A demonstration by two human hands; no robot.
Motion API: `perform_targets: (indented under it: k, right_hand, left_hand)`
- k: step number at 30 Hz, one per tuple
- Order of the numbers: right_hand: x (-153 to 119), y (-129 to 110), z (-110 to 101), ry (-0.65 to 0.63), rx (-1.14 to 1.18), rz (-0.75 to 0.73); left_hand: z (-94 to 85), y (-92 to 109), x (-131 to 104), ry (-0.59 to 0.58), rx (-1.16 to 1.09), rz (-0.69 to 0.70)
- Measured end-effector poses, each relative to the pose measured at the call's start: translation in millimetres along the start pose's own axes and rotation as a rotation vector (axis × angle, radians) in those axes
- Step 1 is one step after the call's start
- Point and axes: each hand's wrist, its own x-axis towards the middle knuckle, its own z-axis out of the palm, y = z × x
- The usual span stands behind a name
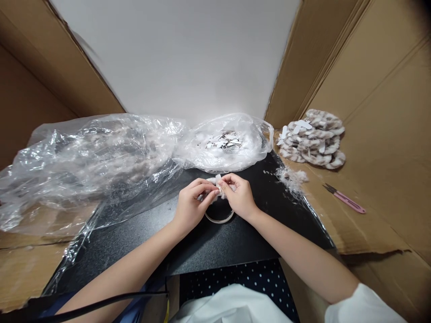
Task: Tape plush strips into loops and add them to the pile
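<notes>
Both my hands meet over the middle of the black table top, working on one thin white headband (219,221) with fluffy, pale material at its far side. My left hand (191,202) pinches the fluffy part between thumb and fingers. From the other side, my right hand (240,195) grips the same spot, its thumb and forefinger beside a small white tag (218,178). The curved bare part of the band hangs toward me below the fingers. Fingertips hide much of the fluffy section, so how it is joined to the band cannot be seen.
A large clear bag (111,152) of fluffy pieces lies left. Behind my hands sits a plastic bag (225,143) with white tags. At right are stacked fluffy bands (313,141), loose fluff (292,178) and pink-handled thread snips (346,200). Cardboard walls (380,89) stand on both sides.
</notes>
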Motion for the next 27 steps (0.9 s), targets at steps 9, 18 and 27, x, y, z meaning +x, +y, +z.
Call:
perform_targets:
  k: [9, 18, 27]
  right_hand:
    - [2, 7, -2, 0.031, 0.031, 0.048]
    - [9, -1, -10, -0.039, 0.005, 0.026]
    - [7, -8, -14, -0.053, -0.07, -0.007]
  left_hand:
    - [1.6, -8, -1, -0.105, 0.137, 0.169]
    - [-1.8, -3, 1, -0.234, 0.155, 0.127]
    - [-2.1, -2, 4, -0.271, 0.089, -0.002]
